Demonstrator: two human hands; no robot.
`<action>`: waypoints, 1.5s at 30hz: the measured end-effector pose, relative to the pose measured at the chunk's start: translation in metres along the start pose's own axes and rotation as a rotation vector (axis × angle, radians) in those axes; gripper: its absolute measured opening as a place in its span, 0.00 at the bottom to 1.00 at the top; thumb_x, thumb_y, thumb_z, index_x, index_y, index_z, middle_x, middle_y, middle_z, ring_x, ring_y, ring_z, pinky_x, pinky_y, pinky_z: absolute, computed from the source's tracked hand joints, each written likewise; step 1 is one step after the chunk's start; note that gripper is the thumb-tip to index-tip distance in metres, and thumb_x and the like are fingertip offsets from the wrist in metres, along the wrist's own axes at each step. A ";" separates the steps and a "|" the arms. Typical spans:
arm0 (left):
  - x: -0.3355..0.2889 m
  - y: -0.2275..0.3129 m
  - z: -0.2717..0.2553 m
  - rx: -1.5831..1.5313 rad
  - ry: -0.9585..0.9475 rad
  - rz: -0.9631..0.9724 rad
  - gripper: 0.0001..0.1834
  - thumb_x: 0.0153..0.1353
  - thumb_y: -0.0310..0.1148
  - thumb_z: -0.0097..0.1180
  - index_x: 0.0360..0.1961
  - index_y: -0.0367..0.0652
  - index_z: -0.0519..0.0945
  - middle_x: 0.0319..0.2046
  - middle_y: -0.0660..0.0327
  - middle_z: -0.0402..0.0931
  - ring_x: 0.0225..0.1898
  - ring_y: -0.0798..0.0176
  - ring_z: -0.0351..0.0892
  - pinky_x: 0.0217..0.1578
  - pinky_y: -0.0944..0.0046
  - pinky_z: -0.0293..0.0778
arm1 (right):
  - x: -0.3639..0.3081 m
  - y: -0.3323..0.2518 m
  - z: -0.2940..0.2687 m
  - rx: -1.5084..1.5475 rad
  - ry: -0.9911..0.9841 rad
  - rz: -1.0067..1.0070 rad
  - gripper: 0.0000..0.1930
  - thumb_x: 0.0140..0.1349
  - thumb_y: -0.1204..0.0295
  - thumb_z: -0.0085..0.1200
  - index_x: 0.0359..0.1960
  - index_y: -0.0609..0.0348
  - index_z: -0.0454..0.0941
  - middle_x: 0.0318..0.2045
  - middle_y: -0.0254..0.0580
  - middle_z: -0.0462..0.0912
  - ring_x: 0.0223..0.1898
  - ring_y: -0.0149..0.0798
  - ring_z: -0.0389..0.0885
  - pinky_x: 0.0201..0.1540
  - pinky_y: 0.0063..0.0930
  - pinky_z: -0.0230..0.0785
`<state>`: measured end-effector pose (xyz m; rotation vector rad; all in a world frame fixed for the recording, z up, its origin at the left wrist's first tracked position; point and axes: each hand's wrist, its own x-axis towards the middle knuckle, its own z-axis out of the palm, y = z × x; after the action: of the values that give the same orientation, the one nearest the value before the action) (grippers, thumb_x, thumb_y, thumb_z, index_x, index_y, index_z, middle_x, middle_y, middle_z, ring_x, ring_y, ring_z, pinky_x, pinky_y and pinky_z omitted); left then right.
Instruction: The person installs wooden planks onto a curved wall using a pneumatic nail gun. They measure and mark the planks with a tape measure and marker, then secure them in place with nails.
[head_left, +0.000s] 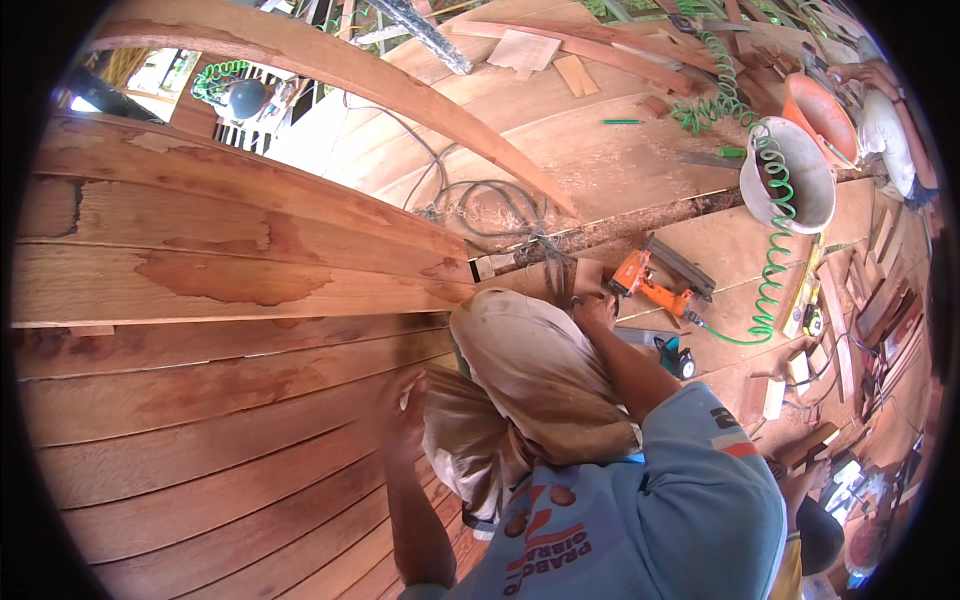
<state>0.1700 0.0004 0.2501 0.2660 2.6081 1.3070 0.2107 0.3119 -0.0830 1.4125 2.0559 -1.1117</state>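
My right hand [596, 311] is beyond my raised knee, its fingers curled; whatever they may hold is hidden. Just right of it lies an orange nail gun [655, 284] with a dark magazine, joined to a green coiled air hose [771, 290]. A small wood block [588, 274] sits right beyond the fingers. My left hand [401, 405] hangs beside my other leg, above the planks [250, 390], and is smeared by motion. Stained upper boards [230, 275] run leftward from near my knee.
A curved timber [330, 70] arches across the far left. Dark cable [500, 195] lies looped ahead. A white bucket [800, 180] and an orange bucket [822, 115] stand at right, near another person's arm [905, 120]. A teal power tool [677, 357] and wood offcuts [885, 325] lie rightward.
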 end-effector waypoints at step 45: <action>0.009 0.279 -0.160 1.164 -0.076 0.635 0.14 0.59 0.28 0.64 0.46 0.40 0.80 0.38 0.54 0.78 0.42 0.50 0.83 0.41 0.51 0.79 | -0.365 -0.299 -0.166 1.016 -0.577 -1.847 0.13 0.68 0.71 0.47 0.27 0.66 0.77 0.34 0.47 0.83 0.31 0.39 0.81 0.34 0.31 0.71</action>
<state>0.1370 0.0450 0.5667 1.3271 2.9717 -0.3300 0.1031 0.1803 0.3873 -1.2314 1.8955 -2.8398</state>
